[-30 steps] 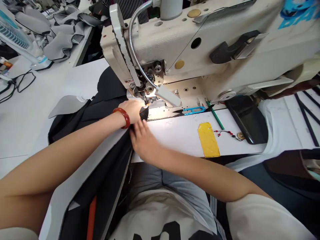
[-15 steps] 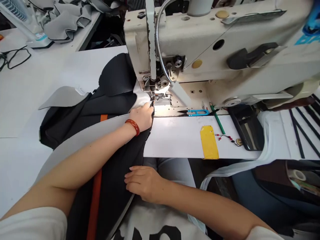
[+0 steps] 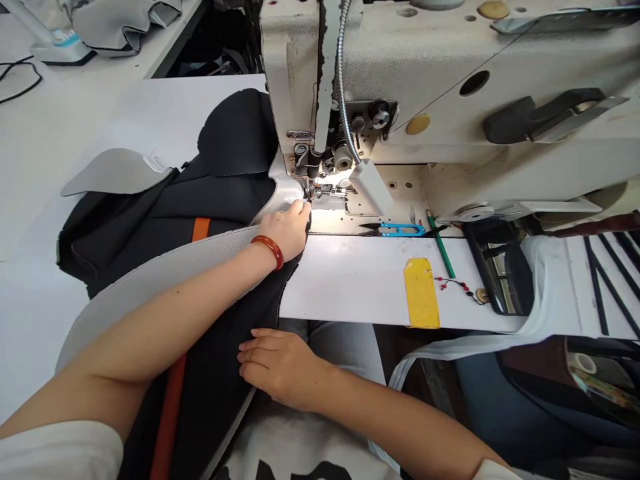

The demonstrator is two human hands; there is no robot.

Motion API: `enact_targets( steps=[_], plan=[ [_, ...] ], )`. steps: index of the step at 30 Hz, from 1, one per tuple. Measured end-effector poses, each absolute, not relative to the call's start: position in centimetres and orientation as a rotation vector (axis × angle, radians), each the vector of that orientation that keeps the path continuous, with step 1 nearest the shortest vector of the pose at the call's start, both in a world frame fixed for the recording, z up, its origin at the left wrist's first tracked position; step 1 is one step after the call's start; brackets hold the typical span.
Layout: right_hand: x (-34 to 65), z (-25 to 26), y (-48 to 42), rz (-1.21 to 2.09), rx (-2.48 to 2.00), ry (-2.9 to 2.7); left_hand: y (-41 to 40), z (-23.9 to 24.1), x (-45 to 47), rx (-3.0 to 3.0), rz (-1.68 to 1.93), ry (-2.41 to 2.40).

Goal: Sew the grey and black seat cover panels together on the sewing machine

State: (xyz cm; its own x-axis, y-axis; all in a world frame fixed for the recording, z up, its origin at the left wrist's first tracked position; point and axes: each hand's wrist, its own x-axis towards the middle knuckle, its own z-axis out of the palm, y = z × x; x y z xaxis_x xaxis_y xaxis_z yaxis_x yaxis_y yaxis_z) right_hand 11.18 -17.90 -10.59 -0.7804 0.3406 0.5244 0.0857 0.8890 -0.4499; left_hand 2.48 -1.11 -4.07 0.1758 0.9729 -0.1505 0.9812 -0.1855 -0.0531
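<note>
Touching black fabric [image 3: 225, 197] at the machine [image 3: 425, 73] with bunched left hand [image 3: 285, 233], lower down with right hand [image 3: 277, 367]; impossible to tell whether gripping.

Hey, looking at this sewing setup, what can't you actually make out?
All in the head view:
Undersides of the left hand and right hand: turned down toward the black fabric.
Orange strip: middle hidden by the left forearm, so whether it's one piece is unclear.
Needle tip: too small, in glare near the lamp.
Sewing machine: cut off by the top and right edges.
Shirt lettering: cut off by the bottom edge.
</note>
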Motion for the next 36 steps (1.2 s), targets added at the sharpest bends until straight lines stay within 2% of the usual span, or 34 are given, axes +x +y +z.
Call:
enact_targets(
  steps=[17,21,24,26,28,32,36],
  plan=[
    [11.5,-9.8,-16.8,0.692,-0.278,-2.542,-0.2,-4.1,2.2,2.397,-0.161,1.981],
    [12.7,-9.4,-16.2,0.715,-0.237,-2.421,-0.8,-4.2,1.9,2.48,-0.086,1.964],
    [15.5,-8.5,-12.2,0.598,-0.694,-2.206,-1.1,-4.2,1.8,2.498,-0.043,1.952],
    [17.6,-7.9,-7.6,0.376,-1.21,-2.081,-1.2,-4.3,1.7,2.481,-0.026,1.95],
    [19.0,-7.5,-2.5,0.18,-1.508,-2.08,-1.2,-4.5,1.5,2.458,0.015,1.961],
    [19.9,-7.4,4.7,0.193,-1.714,-2.151,-1.2,-5.0,1.2,2.448,0.148,1.954],
    [19.9,-7.0,5.0,0.122,-1.759,-1.997,-1.2,-5.1,1.0,2.495,0.171,1.917]
  ],
)
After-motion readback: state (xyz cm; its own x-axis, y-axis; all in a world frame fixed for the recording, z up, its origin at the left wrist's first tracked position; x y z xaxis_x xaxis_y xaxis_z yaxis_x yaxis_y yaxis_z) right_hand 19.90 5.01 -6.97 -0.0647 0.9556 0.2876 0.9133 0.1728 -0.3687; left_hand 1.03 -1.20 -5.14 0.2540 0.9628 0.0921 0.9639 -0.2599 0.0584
